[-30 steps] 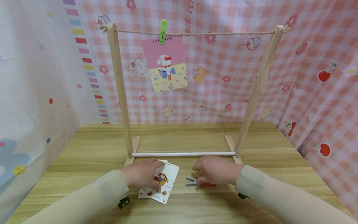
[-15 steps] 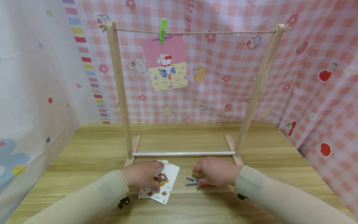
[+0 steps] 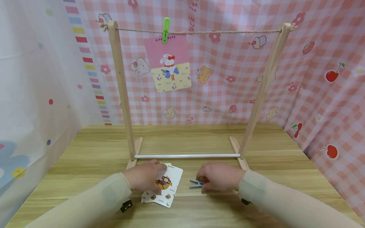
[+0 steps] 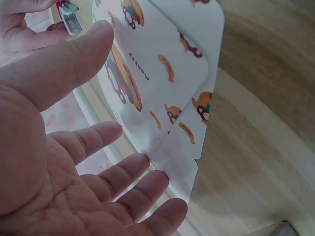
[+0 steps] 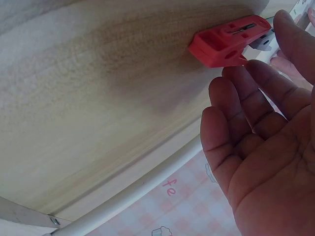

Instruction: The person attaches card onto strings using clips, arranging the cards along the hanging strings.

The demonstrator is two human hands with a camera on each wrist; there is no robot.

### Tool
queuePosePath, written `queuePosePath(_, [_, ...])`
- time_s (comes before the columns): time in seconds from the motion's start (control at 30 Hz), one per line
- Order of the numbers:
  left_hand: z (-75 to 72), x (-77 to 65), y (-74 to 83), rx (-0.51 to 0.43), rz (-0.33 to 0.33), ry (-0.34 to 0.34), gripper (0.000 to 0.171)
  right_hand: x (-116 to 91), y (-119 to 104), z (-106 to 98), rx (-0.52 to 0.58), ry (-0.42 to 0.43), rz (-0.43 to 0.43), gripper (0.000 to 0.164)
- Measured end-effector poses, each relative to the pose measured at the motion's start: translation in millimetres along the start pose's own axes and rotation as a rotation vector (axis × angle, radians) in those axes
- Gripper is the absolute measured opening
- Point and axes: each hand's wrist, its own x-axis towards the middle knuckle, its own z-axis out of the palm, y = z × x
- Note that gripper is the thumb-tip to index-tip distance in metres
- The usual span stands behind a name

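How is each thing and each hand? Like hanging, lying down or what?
Green clip, clipped onto the rope
Rope, tied at both ends
Pink-and-yellow card, hanging, slightly tilted
Wooden stand, standing upright
Monkey cards, lying overlapped
Red clip, grey prongs parted
Left hand, relaxed over the monkey cards
Right hand, at the red clip; pinching or not, unclear

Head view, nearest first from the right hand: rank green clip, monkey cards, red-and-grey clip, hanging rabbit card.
1. Red-and-grey clip: partly hidden by the right hand, showing on its left.
2. Monkey cards: farther left, by the left hand.
3. Rabbit card: up and left, hanging from the rope.
4. Green clip: farthest, at that card's top.
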Motion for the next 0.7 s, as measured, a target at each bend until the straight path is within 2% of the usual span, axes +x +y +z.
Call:
queuePosePath(0.4, [2.2, -0.3, -0.8, 0.021, -0.011, 0.037, 0.086, 0.2, -2.4, 1.6, 0.004, -0.006, 0.026, 0.024])
queuePosePath(0.7, [2.7, -0.1, -2.9, -0.012, -0.023, 0.041, 0.087, 0.6, -2.3, 4.0, 0.003, -0.007, 0.037, 0.025])
